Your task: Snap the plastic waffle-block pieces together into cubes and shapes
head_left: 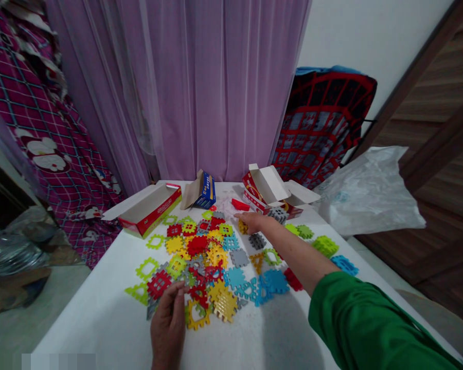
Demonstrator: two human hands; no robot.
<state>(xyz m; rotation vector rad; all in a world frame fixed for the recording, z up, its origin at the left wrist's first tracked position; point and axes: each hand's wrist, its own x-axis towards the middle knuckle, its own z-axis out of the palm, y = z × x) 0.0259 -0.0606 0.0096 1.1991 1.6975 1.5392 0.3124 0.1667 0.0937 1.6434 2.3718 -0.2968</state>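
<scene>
Flanking 1 blue box, red boxes lie beyond the tiles.

Toothed pieces glossy plastic; boxes smooth cardboard; tabletop smooth; curtain cloth; bag crinkled plastic.

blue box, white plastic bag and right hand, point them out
Blue box (207,190), head view: its printed side.
White plastic bag (374,192), head view: middle of its side.
Right hand (252,222), head view: back of the hand.
</scene>
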